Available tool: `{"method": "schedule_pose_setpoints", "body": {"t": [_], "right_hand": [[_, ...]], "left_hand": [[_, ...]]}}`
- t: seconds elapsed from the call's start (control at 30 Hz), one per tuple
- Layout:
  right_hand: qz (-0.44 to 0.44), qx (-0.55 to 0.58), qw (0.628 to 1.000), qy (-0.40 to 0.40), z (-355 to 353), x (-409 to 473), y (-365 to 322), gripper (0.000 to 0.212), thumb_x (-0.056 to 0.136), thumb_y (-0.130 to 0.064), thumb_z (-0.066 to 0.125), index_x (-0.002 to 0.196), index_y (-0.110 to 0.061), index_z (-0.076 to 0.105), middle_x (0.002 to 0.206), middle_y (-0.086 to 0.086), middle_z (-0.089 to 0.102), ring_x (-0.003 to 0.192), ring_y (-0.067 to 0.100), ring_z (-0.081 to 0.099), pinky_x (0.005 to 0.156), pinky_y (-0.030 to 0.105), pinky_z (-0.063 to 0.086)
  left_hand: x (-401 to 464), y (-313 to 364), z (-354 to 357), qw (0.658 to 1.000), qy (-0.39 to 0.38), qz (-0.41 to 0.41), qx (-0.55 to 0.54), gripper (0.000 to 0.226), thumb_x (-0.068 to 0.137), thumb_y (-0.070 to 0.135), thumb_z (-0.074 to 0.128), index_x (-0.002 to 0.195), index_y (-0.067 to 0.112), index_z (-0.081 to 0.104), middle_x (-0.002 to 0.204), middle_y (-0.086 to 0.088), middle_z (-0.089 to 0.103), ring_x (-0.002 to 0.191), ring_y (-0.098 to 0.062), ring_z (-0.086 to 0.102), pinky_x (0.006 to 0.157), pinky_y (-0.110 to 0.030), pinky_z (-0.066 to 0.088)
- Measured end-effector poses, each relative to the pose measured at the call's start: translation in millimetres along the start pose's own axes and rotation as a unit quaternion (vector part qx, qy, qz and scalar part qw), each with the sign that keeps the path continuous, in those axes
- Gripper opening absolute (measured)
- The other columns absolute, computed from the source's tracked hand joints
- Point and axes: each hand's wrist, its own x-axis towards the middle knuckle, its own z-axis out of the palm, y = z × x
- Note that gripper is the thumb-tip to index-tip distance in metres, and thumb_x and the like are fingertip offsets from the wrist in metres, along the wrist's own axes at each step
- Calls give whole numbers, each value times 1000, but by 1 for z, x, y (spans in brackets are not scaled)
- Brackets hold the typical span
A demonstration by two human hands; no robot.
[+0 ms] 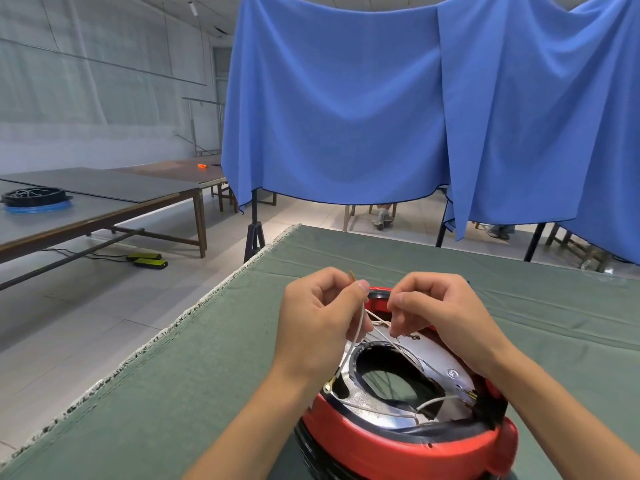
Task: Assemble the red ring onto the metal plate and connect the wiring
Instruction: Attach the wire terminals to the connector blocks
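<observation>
While both hands hover over the far side of the red ring, each pinches thin white wire. Left hand has fingers curled, thumb and forefinger gripping a wire that runs down toward 6 o'clock to a small brass terminal at the plate's left edge; a yellowish tip sticks up just above the thumb. Right hand, at 3 o'clock from the left, fingers curled too, pinches the crossing wires approx. between the two hands. Red ring sits on the green cloth at the near edge of the table, w/ the shiny metal plate seated inside it, big oval hole in the middle. Second white wire lies on the plate at 5 o'clock, ending at a brass connector by the ring's right side. Beyond, at 12 o'clock, blue curtain hangs; at 9–10 o'clock a long table carries a black spool.
</observation>
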Motion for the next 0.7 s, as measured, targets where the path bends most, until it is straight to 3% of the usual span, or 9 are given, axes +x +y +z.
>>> {"method": "schedule_pose_setpoints", "body": {"t": [0.07, 0.13, 0.27, 0.4, 0.47, 0.53, 0.7], "right_hand": [[-7, 5, 1000, 0, 0, -1, -2, 23, 87, 3, 58, 68, -7, 66, 56, 9, 62, 52, 21, 62, 51, 25, 49], [-28, 7, 1000, 1, 0, -2, -5, 17, 86, -4, 64, 70, -9, 68, 58, 9, 64, 54, 19, 62, 54, 26, 50], [-85, -21, 996, 18, 2, -4, -14, 13, 77, -19, 61, 73, -11, 71, 70, 8, 70, 68, 17, 67, 67, 23, 54], [-86, -27, 996, 1, 9, -7, -17, 9, 79, -22, 67, 73, -17, 72, 73, 6, 72, 74, 26, 68, 73, 33, 54], [-82, -27, 996, 9, 12, -6, -15, 8, 81, -17, 74, 74, -16, 71, 69, 3, 71, 66, 19, 66, 65, 30, 53], [-72, -36, 996, 23, 13, -5, -13, 11, 79, -13, 75, 73, -14, 67, 62, 0, 68, 57, 11, 62, 55, 21, 48], [-9, -65, 998, 13, 8, -4, -8, 10, 81, -11, 73, 73, -14, 67, 57, 2, 67, 50, 13, 62, 47, 21, 44]], "left_hand": [[-1, -1, -1, 999, -5, 12, 35, 28, 87, 7, 65, 60, 6, 57, 45, -6, 57, 40, -17, 50, 45, -25, 42], [-1, -1, -5, 986, -9, 84, 143, 26, 86, 19, 64, 62, 12, 59, 48, -4, 58, 42, -17, 50, 47, -28, 40], [4, 5, -17, 894, -23, 250, 370, 19, 88, 24, 60, 73, 13, 65, 54, 4, 57, 49, -17, 51, 47, -35, 42], [5, 5, -18, 826, -36, 284, 486, 14, 86, 21, 64, 75, 14, 69, 61, 4, 63, 53, -22, 58, 47, -35, 46], [3, 2, -16, 803, -47, 286, 521, 16, 85, 24, 62, 75, 15, 71, 63, 2, 66, 55, -25, 63, 44, -35, 47], [3, 0, -15, 797, -53, 292, 527, 18, 84, 25, 60, 75, 16, 72, 64, 2, 66, 56, -25, 64, 43, -36, 48], [1, -2, -12, 808, -41, 297, 508, 9, 78, 22, 66, 72, 17, 72, 64, 5, 67, 55, -21, 63, 43, -34, 49]]}}
